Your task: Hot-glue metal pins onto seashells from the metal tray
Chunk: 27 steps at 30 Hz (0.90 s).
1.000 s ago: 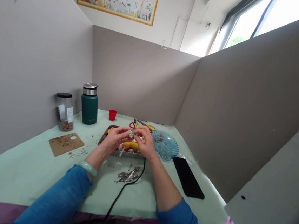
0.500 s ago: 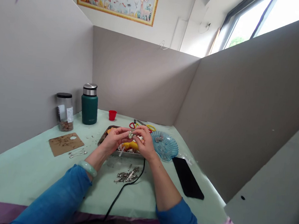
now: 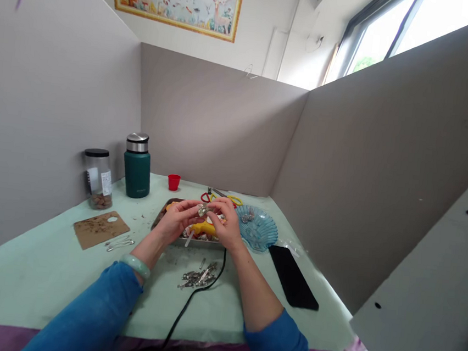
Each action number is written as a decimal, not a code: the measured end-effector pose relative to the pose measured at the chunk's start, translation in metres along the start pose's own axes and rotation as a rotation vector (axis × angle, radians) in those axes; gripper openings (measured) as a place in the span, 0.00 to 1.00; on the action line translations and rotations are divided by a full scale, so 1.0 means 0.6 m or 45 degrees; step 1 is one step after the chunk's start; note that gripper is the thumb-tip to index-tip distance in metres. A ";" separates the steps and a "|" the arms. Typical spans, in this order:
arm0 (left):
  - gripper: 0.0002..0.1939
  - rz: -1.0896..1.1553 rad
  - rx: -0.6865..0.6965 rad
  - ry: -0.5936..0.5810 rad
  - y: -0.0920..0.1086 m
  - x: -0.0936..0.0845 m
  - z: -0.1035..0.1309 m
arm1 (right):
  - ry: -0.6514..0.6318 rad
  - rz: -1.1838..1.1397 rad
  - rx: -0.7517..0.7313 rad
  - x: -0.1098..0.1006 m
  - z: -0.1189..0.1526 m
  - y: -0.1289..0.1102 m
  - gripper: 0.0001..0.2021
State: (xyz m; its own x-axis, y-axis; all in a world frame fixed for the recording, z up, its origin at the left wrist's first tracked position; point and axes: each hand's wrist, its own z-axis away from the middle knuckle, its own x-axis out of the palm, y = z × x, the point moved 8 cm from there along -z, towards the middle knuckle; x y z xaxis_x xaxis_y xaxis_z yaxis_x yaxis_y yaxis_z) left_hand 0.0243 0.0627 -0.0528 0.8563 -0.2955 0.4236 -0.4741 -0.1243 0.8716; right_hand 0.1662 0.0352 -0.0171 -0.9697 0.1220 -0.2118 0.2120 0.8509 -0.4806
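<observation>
Between the fingertips of both hands is a small, shiny, pale ornament, its exact kind too small to make out. My left hand pinches it from the left, and my right hand grips it from the right. Both hands are above a metal tray. A yellow glue gun with a pale stick lies in the tray, partly hidden by my fingers. Nearer to me, below the tray, a pile of small metal clips lies beside a black cord.
A blue shell-shaped dish with small pieces and a black phone are on the right. Scissors and a red cup stand behind. Left are a green flask, a jar and brown cardboard. Grey partitions enclose the table.
The ornament has turned slightly between my fingers, showing more of its face. Both hands stay in nearly the same place, while the view has shifted a little.
</observation>
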 end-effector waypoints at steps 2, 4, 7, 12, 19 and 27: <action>0.15 -0.003 0.001 -0.020 -0.002 -0.002 -0.002 | 0.039 0.005 0.026 -0.008 -0.002 0.003 0.07; 0.16 -0.016 0.000 -0.042 -0.004 -0.003 -0.004 | 0.057 0.021 0.032 -0.012 -0.003 0.004 0.07; 0.16 -0.042 -0.001 -0.065 -0.008 -0.005 -0.007 | 0.028 0.039 0.015 -0.009 -0.003 0.004 0.07; 0.17 -0.102 0.005 -0.071 -0.012 -0.006 -0.008 | -0.031 0.074 -0.014 0.001 -0.001 0.005 0.09; 0.17 -0.165 -0.004 -0.055 -0.010 -0.002 -0.006 | -0.103 0.108 -0.046 0.011 0.002 0.006 0.07; 0.18 -0.189 -0.004 -0.043 -0.006 -0.002 -0.005 | -0.117 0.119 -0.050 0.013 0.002 0.008 0.07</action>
State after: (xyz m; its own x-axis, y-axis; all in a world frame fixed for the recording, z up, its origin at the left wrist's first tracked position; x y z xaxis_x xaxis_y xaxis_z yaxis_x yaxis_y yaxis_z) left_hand 0.0257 0.0666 -0.0559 0.9094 -0.3060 0.2818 -0.3424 -0.1657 0.9248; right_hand 0.1597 0.0397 -0.0223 -0.9303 0.1556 -0.3321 0.2941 0.8576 -0.4219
